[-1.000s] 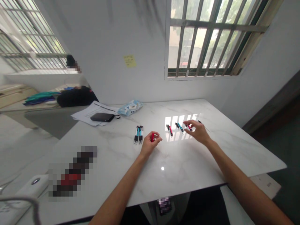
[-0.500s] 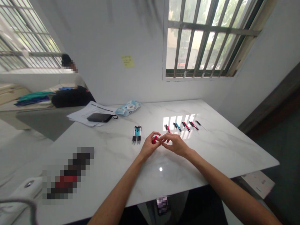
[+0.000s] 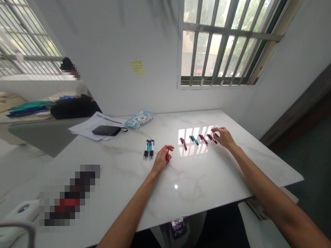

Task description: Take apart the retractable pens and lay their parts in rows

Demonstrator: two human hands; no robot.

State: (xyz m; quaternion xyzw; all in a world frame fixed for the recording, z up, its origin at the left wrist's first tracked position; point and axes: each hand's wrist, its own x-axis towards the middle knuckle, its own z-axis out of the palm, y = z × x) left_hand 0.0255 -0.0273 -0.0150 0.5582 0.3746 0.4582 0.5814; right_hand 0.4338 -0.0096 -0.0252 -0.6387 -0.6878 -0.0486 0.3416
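My left hand (image 3: 162, 159) rests on the white marble table (image 3: 129, 172) near its middle, fingers closed around a red pen part (image 3: 167, 154). My right hand (image 3: 224, 136) reaches far right to a row of pen parts (image 3: 198, 139), red, teal and black, laid side by side in the window's glare. Its fingertips touch the small black piece at the row's right end; whether it grips that piece is unclear. Three assembled teal and black pens (image 3: 148, 149) lie together just left of my left hand.
A black pouch (image 3: 106, 130) sits on papers (image 3: 88, 126) at the table's back left, beside a blue wipes pack (image 3: 140, 119). A blurred dark object (image 3: 68, 196) and a white device (image 3: 18, 215) lie at the near left. The wall and barred window stand behind.
My right hand left my left hand, where the two met half a second ago, and moved back right to the end of the row. The left hand stayed, still holding the red part.
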